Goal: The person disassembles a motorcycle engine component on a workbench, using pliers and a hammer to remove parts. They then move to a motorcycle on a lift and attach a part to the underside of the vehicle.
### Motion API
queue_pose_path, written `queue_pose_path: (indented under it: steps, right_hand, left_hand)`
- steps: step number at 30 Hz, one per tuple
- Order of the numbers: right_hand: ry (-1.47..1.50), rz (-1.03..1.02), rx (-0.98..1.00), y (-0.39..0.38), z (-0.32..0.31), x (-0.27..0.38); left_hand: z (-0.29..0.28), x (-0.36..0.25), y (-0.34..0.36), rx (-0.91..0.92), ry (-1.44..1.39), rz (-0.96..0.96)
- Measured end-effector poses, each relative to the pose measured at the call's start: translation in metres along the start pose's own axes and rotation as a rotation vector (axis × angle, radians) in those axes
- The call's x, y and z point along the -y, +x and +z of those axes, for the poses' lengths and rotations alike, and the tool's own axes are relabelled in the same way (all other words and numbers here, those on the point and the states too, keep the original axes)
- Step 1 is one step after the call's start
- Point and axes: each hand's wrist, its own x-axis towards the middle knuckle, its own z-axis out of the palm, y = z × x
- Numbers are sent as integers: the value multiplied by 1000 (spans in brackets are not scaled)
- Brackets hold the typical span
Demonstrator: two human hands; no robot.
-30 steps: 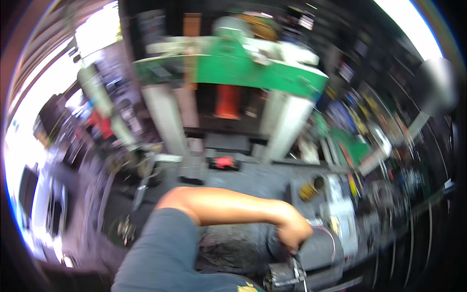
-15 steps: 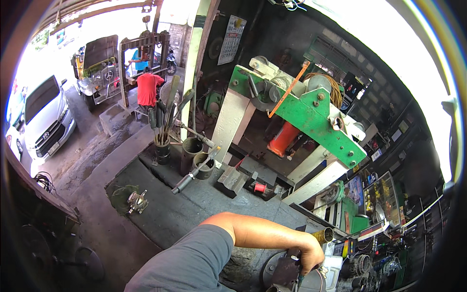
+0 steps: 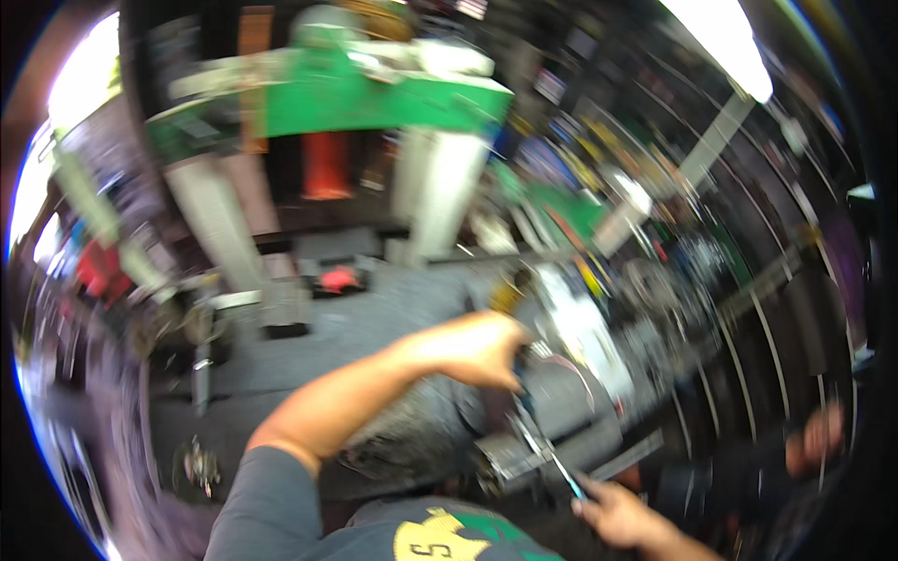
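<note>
My left hand (image 3: 485, 346) reaches over the bench with its fingers curled down at a dark, upright part beside a grey metal assembly (image 3: 558, 397). What those fingers grip is blurred and partly hidden. Lower right, my right hand (image 3: 613, 512) is closed on a slim metal rod tool (image 3: 563, 472), teal near the fingers. The rod slants up and left toward a metal block (image 3: 510, 456) below my left hand. Motion blur hides whether its tip touches the block.
Behind the bench (image 3: 374, 309) stands a green and white frame (image 3: 374, 103) with a red cylinder (image 3: 325, 166) under it. A yellowish can (image 3: 508, 292) and white container (image 3: 580, 327) sit beyond my left hand. Another person's hand (image 3: 823, 430) shows at far right.
The view has swung right and down, so the frame and bench now sit further left. My right hand with the rod tool has come into view. My left hand stays by the metal assembly.
</note>
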Motion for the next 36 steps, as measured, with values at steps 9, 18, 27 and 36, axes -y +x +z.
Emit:
queue_pose_path:
  steps: [9,18,27,36]
  right_hand:
    - [231,247,192,4,-12,-2]
    - [331,300,335,9,-29,-12]
    - [433,195,286,9,-22,-30]
    - [448,147,266,7,-17,-40]
  left_hand:
    - [85,22,9,-487,-1378,-204]
    - [97,-15,40,-746,-1307,-218]
    - [104,-12,54,-682,-1314,-321]
    - [107,-10,55,-669,-1372,-316]
